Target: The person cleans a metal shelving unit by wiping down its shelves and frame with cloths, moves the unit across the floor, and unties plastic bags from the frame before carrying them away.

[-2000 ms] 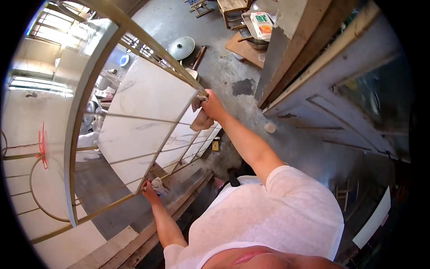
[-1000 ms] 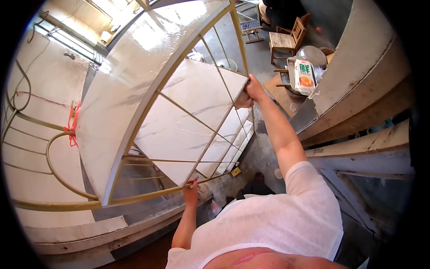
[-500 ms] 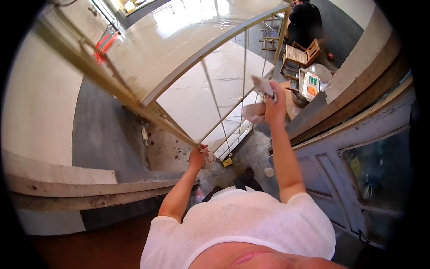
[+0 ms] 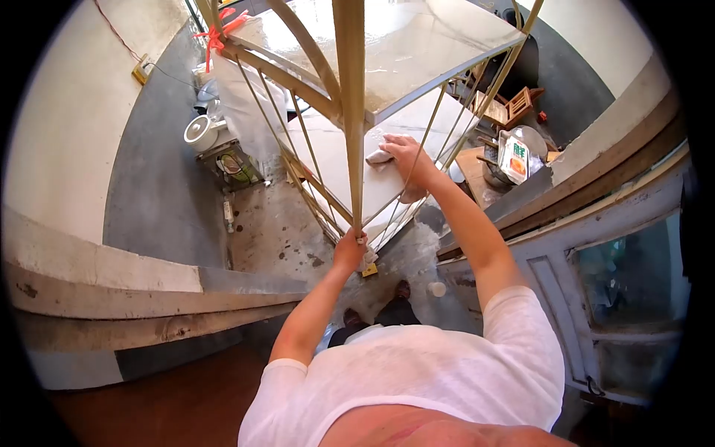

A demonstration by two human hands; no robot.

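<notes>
In front of me stands a gold-coloured metal frame (image 4: 296, 76) with thin rods, a shiny wet-looking top panel (image 4: 417, 56) and a white marbled lower panel (image 4: 325, 153). My left hand (image 4: 349, 249) is closed round the low part of its corner post (image 4: 350, 97). Whitish material shows just below that hand, too small to name. My right hand (image 4: 411, 159) grips a whitish cloth (image 4: 379, 156) among the rods over the lower panel, and a loose end droops under the wrist. Whether the cloth touches the panel I cannot tell.
A red ribbon (image 4: 216, 36) is tied at the frame's left corner. White pot (image 4: 199, 132) and small stand (image 4: 237, 165) are at left. A wooden chair (image 4: 514, 106), a person in black (image 4: 523, 63) and a carton (image 4: 515, 159) are at right. A glazed door (image 4: 633, 279) flanks me.
The frame appears turned, its corner post now upright before me. My right hand has moved left with the cloth, in among the rods. My left hand keeps its hold on the frame.
</notes>
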